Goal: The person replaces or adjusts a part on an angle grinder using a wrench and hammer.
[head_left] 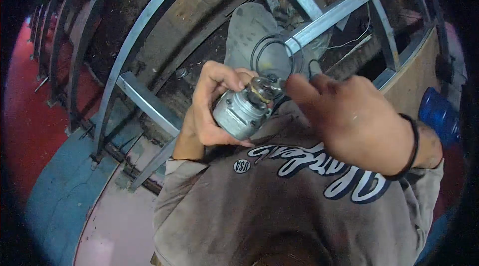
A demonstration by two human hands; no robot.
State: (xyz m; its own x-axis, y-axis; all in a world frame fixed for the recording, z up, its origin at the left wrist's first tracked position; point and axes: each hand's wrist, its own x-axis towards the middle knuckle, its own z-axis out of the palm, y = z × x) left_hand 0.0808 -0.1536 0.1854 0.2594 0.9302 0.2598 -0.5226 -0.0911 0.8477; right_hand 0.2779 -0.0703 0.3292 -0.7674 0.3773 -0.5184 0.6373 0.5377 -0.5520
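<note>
My left hand (pixel 212 99) is wrapped round the silver metal head of what looks like an angle grinder (pixel 239 115), with screws round its collar. Its thumb lies near the shiny spindle end (pixel 264 90), which faces up. No disc shows on the spindle. My right hand (pixel 352 116) is just right of the spindle, fingers curled and pressed together; what they hold, if anything, is hidden. A looped black cable (pixel 255 56) hangs beyond the tool, over my trouser leg (pixel 244 26).
Grey metal bars (pixel 142 104) form a frame on the left and ahead, with a crossing bar (pixel 349 9) at upper right. A wooden board (pixel 416 76) and a blue plastic bottle (pixel 439 114) are at right. Blue (pixel 65 181) and red (pixel 37 131) flooring lies left.
</note>
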